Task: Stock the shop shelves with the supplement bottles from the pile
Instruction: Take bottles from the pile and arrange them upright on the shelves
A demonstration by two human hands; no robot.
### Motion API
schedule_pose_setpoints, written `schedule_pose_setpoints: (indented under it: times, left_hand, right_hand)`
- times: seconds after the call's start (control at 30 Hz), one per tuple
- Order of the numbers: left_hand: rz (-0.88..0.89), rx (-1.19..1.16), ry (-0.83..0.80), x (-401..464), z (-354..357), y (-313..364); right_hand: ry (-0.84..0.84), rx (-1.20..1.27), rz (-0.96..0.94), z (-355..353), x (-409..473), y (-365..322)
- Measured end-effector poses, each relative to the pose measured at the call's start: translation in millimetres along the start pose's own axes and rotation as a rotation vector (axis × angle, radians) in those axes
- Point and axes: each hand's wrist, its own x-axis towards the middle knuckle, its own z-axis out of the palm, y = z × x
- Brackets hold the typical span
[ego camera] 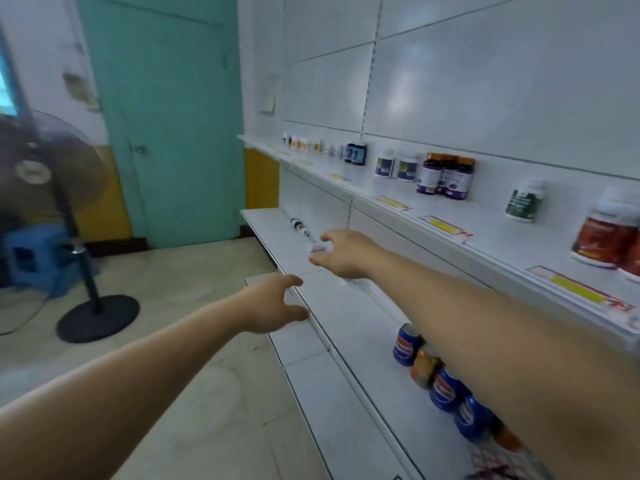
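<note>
A: Nearest first: right forearm lower right, crossing over the blue and orange bottles [446,386] lying in a row on the lower shelf [346,327].

B: Left hand?

A: Left hand [273,306], frame centre, fingers spread, holding nothing, at the shelf's front edge.

B: Right?

A: Right hand [341,252], farther in, fingers curled round a small white bottle [318,248]; blurred, grip detail unclear.

B: Key relation?

A: Bottle sits at the fingertips' left end, just above the shelf. A black-and-white bottle [300,226] lies beyond, up-left, long axis running along the shelf. Right hand nearer it.
</note>
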Motion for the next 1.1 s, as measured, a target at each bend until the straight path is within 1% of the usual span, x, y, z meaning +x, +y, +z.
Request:
schedule_pose_setpoints:
  times: [0.2,0.37,0.53,0.63,0.77,0.87,0.97,1.1]
  left_hand:
    - [-0.012,-0.004,-0.08,142,-4,-62]
    - [0.006,-0.013,-0.135,239,-24,-112]
    - [0.09,0.021,-0.17,344,-46,-159]
    - [0.162,0.032,-0.227,412,-48,-188]
    - [0.255,0.025,-0.352,492,-42,-229]
    - [0.319,0.082,-0.449,543,-37,-251]
    - [0.37,0.112,-0.518,594,-28,-257]
    - [0.425,0.13,-0.602,657,5,-251]
  right_hand:
    - [-0.035,0.069,0.106,37,146,41]
    - [-0.074,0.14,0.23,55,245,65]
    - [-0.036,0.164,0.352,66,333,86]
    - [-0.002,0.167,0.427,86,382,94]
    - [0.03,0.2,0.578,124,429,106]
    - [0.038,0.237,0.713,151,445,118]
    - [0.04,0.261,0.829,174,456,135]
    - [0.073,0.322,0.955,205,474,165]
